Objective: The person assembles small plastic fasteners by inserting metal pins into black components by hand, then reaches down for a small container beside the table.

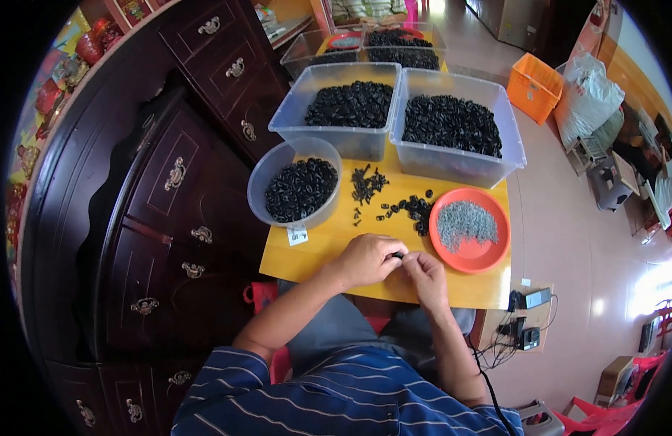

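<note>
Over the front part of the yellow table (321, 251), my left hand (370, 259) and my right hand (426, 277) meet, both closed on a small black plastic part (398, 255). Fingers cover most of that part. Just beyond lie a loose pile of black oval parts (416, 209) and a cluster of slim black pieces (366, 184). To the right of my hands, a red plate (472, 259) holds many small grey metal pieces (467, 222), too fine to name. A round clear tub (257, 190) on the left is partly filled with black oval parts (302, 190).
Two clear bins, the left bin (336, 134) and the right bin (452, 171), hold black parts behind the piles. More bins (296, 51) stand farther back. A dark wooden cabinet (198, 167) borders the left. An orange crate (533, 89) and cabled devices (528, 338) are on the right.
</note>
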Tool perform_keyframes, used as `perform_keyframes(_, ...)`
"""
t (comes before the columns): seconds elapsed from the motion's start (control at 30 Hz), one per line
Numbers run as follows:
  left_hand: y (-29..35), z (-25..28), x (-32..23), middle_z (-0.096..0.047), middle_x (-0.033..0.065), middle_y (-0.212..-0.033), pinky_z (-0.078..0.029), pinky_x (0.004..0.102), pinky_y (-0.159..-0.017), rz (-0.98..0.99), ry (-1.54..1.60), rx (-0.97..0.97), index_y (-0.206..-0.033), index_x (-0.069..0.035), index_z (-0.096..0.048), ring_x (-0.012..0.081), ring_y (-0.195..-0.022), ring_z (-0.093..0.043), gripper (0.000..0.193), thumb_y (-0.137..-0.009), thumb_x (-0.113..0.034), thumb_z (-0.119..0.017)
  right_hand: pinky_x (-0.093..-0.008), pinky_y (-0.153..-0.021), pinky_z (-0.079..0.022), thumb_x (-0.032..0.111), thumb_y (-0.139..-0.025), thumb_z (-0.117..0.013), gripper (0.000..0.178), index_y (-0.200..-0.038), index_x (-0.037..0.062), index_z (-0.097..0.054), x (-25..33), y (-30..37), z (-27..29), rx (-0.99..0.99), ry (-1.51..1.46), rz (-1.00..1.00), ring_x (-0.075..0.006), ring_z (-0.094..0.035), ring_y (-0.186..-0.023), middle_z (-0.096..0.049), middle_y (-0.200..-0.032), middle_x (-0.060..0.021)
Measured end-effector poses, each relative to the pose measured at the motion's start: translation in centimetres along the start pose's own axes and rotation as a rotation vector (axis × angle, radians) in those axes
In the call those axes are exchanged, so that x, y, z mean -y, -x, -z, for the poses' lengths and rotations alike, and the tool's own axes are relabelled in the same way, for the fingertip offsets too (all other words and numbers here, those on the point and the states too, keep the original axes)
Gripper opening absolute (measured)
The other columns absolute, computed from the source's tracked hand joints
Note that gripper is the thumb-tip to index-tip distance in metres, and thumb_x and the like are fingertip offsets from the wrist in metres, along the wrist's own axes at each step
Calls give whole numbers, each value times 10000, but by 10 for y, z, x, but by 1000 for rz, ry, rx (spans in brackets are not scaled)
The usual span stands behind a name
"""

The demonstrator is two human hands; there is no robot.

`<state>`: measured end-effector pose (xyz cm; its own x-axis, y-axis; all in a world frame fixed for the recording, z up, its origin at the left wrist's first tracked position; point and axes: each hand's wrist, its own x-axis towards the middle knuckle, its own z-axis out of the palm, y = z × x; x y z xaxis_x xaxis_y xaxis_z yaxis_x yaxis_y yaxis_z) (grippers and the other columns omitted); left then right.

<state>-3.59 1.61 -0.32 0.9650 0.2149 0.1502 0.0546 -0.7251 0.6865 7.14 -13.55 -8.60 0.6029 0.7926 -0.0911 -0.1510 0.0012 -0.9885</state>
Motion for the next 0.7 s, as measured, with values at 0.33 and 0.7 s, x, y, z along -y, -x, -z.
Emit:
perform_keyframes(0.33, -67, 147, 17, -716, 161, -989, -570, 378, -743, -23, -381, -772, -1259, -33, -632, 281, -822, -706, 384, -877, 8, -637, -237, -648, -470, 221, -986, -675, 219, -938, 9, -701, -6, 7, -6, 104, 87, -11, -48, -565, -706, -651, -767, 30)
perform_keyframes(0.7, -18, 13, 64, -703, 141, -827, -541, 409, -689, 151, -174, -267, -963, -17, -709, 327, -770, -694, 153, -835, -98, -728, -268, -627, -479, 226, -959, -691, 214, -941, 13, -695, -3, -3, -5, 90, 141, 23, -62, -561, -674, -650, -745, 4)
